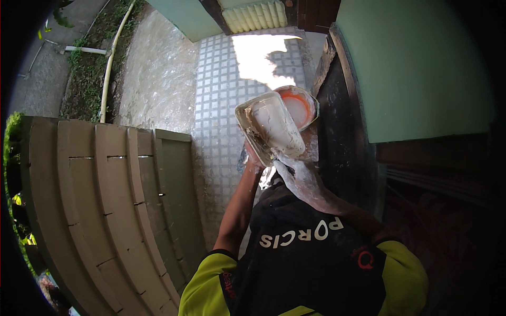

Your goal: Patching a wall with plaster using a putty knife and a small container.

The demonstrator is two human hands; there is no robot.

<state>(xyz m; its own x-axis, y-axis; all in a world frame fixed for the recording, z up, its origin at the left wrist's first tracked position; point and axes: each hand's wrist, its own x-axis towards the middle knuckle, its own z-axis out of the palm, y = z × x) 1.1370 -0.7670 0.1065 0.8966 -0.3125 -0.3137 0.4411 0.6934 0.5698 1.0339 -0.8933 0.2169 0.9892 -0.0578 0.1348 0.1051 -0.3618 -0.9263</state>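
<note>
A rectangular, off-white plastic tub [244, 117] is tilted in front of me, with white paste inside and dried smears on its walls. My left hand [254, 156] grips its left near side, partly hidden under the tub. Coated in white residue, my right hand [301, 176] is closed at the near right corner of the tub; whether it also holds a small tool there cannot be made out. Just beyond the tub's right side is a round bucket [314, 108], orange inside, with whitish material in it; the tub covers part of its rim.
To the left stands a tan slatted wooden gate or fence [113, 210]. Grey tiled floor [216, 79] stretches ahead with a bright sun patch. A green wall [416, 68] and a dark board [340, 137] flank my right. A pale pipe [109, 73] runs along soil.
</note>
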